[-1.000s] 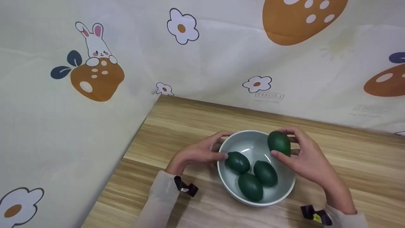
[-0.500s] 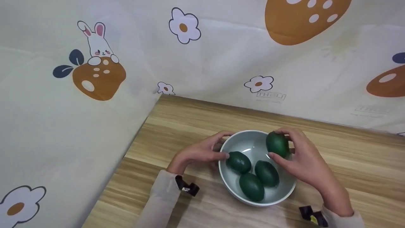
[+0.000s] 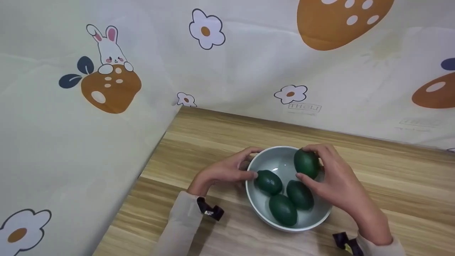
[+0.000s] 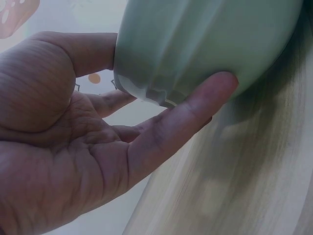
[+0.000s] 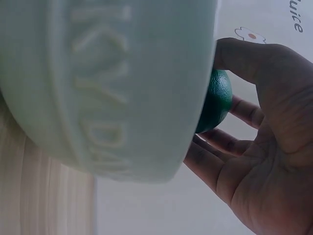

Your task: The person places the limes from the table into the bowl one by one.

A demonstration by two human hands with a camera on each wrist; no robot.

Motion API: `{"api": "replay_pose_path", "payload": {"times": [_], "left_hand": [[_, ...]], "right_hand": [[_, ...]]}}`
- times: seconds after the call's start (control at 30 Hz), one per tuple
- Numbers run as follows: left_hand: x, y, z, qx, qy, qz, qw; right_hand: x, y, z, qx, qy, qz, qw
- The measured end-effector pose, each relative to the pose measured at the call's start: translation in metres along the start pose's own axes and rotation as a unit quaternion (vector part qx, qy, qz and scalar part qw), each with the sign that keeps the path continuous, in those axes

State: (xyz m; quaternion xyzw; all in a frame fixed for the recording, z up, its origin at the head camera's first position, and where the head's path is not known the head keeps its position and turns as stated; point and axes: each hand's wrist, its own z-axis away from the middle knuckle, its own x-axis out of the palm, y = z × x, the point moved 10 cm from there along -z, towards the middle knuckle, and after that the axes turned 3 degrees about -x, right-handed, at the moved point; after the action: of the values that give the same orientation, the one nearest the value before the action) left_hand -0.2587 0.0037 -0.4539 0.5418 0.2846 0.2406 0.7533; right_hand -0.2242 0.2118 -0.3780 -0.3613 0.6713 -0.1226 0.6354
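Note:
A pale green bowl (image 3: 280, 160) stands on the wooden table with three dark green limes (image 3: 282, 209) lying inside. My left hand (image 3: 229, 170) grips its left side, thumb over the rim and the other fingers along the outer wall. In the left wrist view those fingers (image 4: 181, 117) reach under the bowl's fluted side. Another lime (image 3: 306, 163) is held between thumb and fingers of my right hand (image 3: 336, 177), over the bowl's upper right part. The right wrist view shows this lime (image 5: 217, 100) partly hidden behind the bowl's wall (image 5: 142, 88), which carries raised letters.
The wooden table (image 3: 199, 142) meets a pale printed wall covering (image 3: 241, 71) at its back and left edges. Dark camera mounts (image 3: 210, 209) sit on both wrists, over light sleeves.
My right hand has moved left with its lime, from over the bowl's right rim further in over the bowl. My left hand keeps its grip and the three limes lie unmoved.

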Motion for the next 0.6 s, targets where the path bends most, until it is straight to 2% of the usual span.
{"api": "replay_pose_path", "payload": {"times": [0.47, 0.6], "left_hand": [[-0.0017, -0.0017, -0.0011, -0.011, 0.004, -0.001, 0.9999], [-0.0007, -0.0028, -0.0004, -0.007, 0.002, 0.009, 0.9999]], "right_hand": [[0.0044, -0.0068, -0.0006, -0.014, 0.003, 0.009, 0.9998], [0.0013, -0.0079, 0.0003, -0.023, 0.017, 0.015, 0.9995]]}}
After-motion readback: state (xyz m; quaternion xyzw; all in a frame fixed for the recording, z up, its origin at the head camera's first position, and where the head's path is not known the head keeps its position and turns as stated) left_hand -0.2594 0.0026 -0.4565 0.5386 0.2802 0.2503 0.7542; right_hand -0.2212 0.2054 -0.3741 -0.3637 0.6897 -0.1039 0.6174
